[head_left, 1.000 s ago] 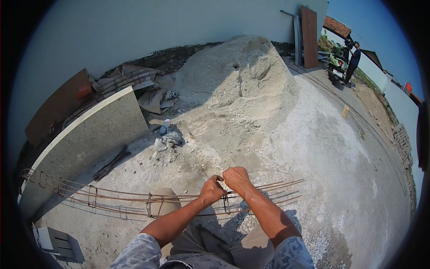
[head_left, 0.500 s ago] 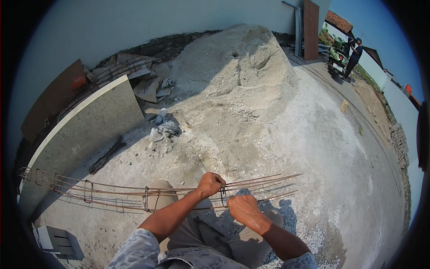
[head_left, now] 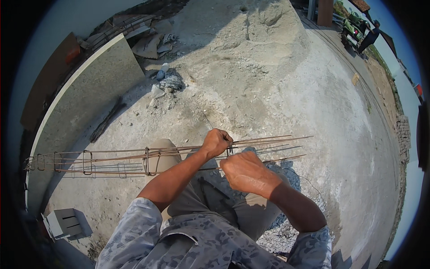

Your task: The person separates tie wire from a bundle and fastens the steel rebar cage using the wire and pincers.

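Note:
A long, narrow rebar cage (head_left: 118,157) of rust-brown bars lies across my knees from left to right. Rectangular stirrups (head_left: 87,162) ring the bars towards the left, and one more dark stirrup (head_left: 230,149) stands between my hands. My left hand (head_left: 218,142) is closed in a pinch on the upper bars beside that stirrup. Just below and right of it, my right hand (head_left: 245,171) is a fist at the lower bar; whatever it grips is hidden under the fingers. A dark long-handled tool (head_left: 215,187) lies on the ground between my legs.
A tall pale slab (head_left: 89,89) leans at the left, with a grey block (head_left: 65,223) near it. Ahead rises a sand heap (head_left: 251,49); a plastic bottle (head_left: 163,71) lies before it. Gravel (head_left: 286,237) covers ground at my right. A person (head_left: 370,38) stands by a green motorbike (head_left: 353,31).
My view has tipped downward, so everything sits higher in the picture. My right hand has come in closer to the stirrup, while my left keeps its pinch on the bars.

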